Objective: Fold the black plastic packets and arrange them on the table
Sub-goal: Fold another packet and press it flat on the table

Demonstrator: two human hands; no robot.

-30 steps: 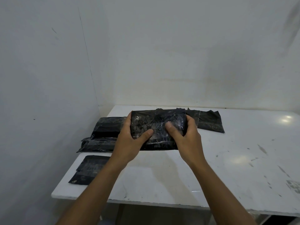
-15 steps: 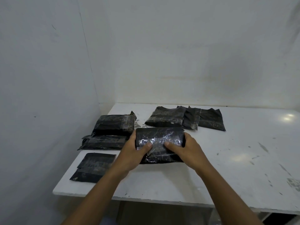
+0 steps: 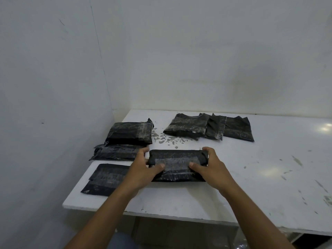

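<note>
A folded black plastic packet (image 3: 177, 161) lies on the white table (image 3: 251, 186) in front of me. My left hand (image 3: 143, 168) grips its left end, thumb on top and fingers round the far edge. My right hand (image 3: 210, 165) grips its right end the same way. To the left lie a stack of two folded packets (image 3: 129, 133), with the lower one (image 3: 115, 152) sticking out, and a flat packet (image 3: 106, 178) near the table's front left corner. At the back sits a row of overlapping packets (image 3: 210, 127).
White walls close in on the left and behind the table. Dark chipped spots (image 3: 165, 138) mark the tabletop between the packet groups. The table's front edge (image 3: 179, 215) runs just below my forearms. Bare tabletop stretches to the right.
Both hands have brought the packet down from in front of the camera onto the table. The row of packets at the back is now uncovered.
</note>
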